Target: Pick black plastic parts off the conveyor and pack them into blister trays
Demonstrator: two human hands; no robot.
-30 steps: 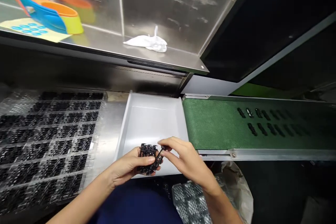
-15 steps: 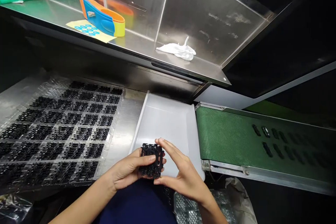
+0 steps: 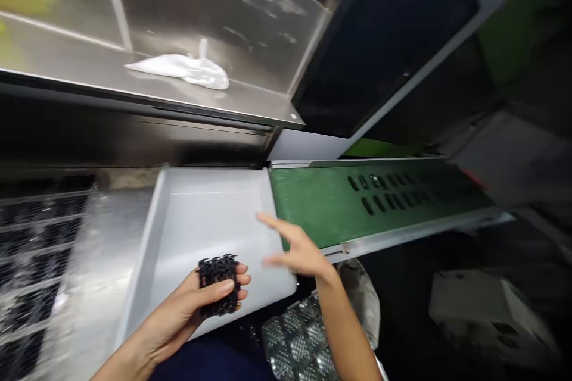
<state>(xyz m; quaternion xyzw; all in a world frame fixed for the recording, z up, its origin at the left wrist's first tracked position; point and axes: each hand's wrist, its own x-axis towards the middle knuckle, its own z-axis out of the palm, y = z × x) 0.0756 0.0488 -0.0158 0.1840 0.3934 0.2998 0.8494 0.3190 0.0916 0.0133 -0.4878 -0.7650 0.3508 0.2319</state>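
Observation:
A bundle of black plastic parts (image 3: 218, 283) is wrapped in my left hand (image 3: 210, 297), over the near part of a white tray (image 3: 205, 208). The thumb lies across the front of the bundle and the fingertips show at its right side. My right hand (image 3: 297, 250) is apart from the bundle, over the tray's right edge beside the green conveyor belt (image 3: 322, 208). Its thumb and fingers are spread with nothing between them, slightly blurred. On the belt, small dark pieces (image 3: 388, 201) lie in two rows.
Clear plastic trays of black parts (image 3: 36, 238) lie at the left. A white crumpled item (image 3: 187, 69) rests on the metal shelf (image 3: 263, 108) above. Below the belt are clear blister trays (image 3: 299, 339) and a pale bag (image 3: 364, 297). A box (image 3: 491, 309) stands at the lower right.
The view has turned to the right. My right hand has come away from the bundle towards the belt, while my left hand keeps its hold.

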